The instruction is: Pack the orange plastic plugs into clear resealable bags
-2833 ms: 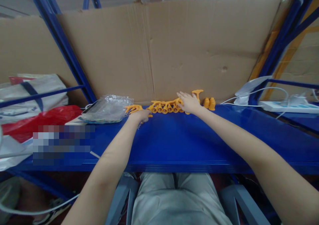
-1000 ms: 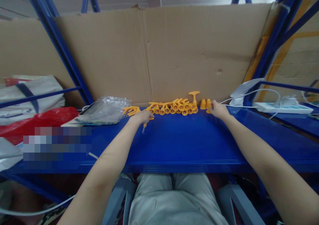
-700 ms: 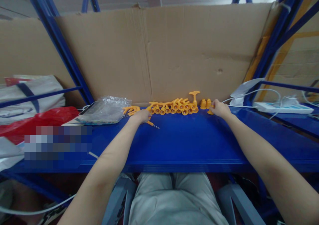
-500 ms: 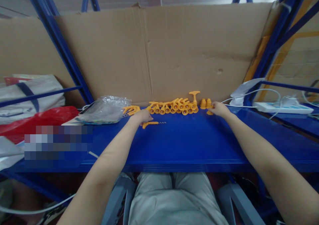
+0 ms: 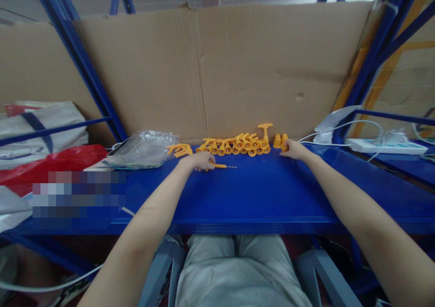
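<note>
My left hand (image 5: 205, 160) is closed around a yellow corkscrew (image 5: 220, 165), its metal spiral pointing right just above the blue table. In my right hand (image 5: 292, 150) the fingers pinch a yellow bell-shaped cap (image 5: 284, 148), partly covered by the fingertips. Two similar caps (image 5: 277, 140) stand upright beside that hand. Between the hands lies a stacked row of yellow corkscrews with bell caps (image 5: 243, 146), their open ends toward me. One T-handled corkscrew (image 5: 265, 132) stands upright at the row's right end. Several uncapped corkscrews (image 5: 180, 150) lie behind my left hand.
A tall cardboard sheet (image 5: 265, 71) closes off the back of the blue table (image 5: 251, 198). Clear plastic bags (image 5: 146, 150) and a red bag (image 5: 74, 159) lie to the left. At the right are a white power strip (image 5: 387, 147) and cables. Blue posts flank both sides.
My left hand has moved slightly right with the corkscrew, its spiral shifting the same way. My right hand has drawn a little left and tilted the cap it holds.
</note>
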